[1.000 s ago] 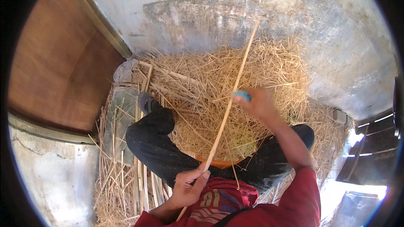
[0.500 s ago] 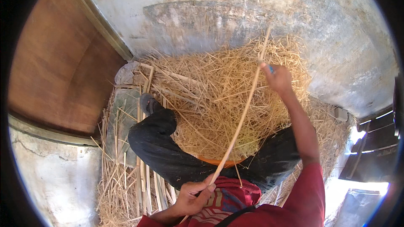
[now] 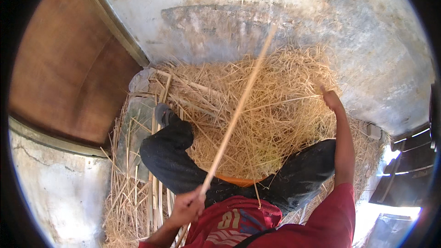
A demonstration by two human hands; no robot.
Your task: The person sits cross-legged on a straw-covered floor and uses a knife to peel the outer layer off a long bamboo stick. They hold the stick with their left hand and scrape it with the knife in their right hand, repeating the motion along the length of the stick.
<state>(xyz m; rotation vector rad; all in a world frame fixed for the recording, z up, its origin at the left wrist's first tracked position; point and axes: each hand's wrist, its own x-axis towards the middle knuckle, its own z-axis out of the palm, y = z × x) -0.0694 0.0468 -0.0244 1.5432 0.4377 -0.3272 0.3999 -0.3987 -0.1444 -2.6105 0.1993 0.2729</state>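
My left hand (image 3: 187, 207), low in the view, is closed round a long pale bamboo strip (image 3: 239, 105). The strip slants up and to the right from the fist, and its far end is blurred in front of the wall. My right hand (image 3: 331, 100) is off to the right above the straw-like shavings, apart from the strip. Its fingers are curled. A small blurred shape juts from them, too smeared to name. A thin sliver (image 3: 282, 103) runs across the shavings toward that hand; whether the hand holds it is unclear.
A heap of shavings (image 3: 294, 128) fills the floor between my black-trousered legs and the stained wall (image 3: 312, 23). Several split strips (image 3: 154, 202) lie to the left, by a flat stone slab (image 3: 133, 138). An orange rim (image 3: 239, 181) shows at my lap. A brown wooden panel (image 3: 69, 73) stands at left.
My right hand has come off the strip and moved right and down. My left hand has shifted left, and the strip's far end has swung left with it.
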